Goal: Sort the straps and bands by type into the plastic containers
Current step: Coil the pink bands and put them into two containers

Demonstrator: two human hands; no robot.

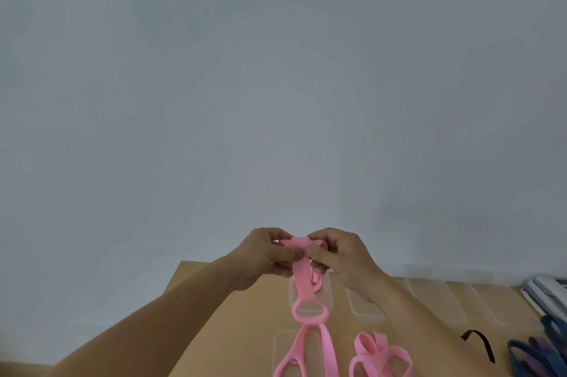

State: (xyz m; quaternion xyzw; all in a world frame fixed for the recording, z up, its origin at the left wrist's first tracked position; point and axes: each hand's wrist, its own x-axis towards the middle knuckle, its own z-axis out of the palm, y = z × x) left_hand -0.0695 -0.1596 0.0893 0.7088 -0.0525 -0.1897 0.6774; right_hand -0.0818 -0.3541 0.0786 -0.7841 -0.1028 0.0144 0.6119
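A pink strap [302, 281] with a loop handle at its lower end hangs above the wooden table [233, 315]. My left hand [264, 257] and my right hand [343, 257] both pinch its folded upper end, fingertips close together. Beneath the hanging loop sits a clear plastic container [326, 290]. A second clear container [282, 349] at the near edge holds a long pink strap [302, 352]. To its right lies a bundle of pink bands [380, 355]. Blue and purple bands [534, 355] lie at the far right.
Several more clear containers [365, 306] stand in a row along the back of the table. A black strap [480, 343] curls up at the right. White and dark objects [546, 290] sit at the right edge. A plain grey wall fills the upper view.
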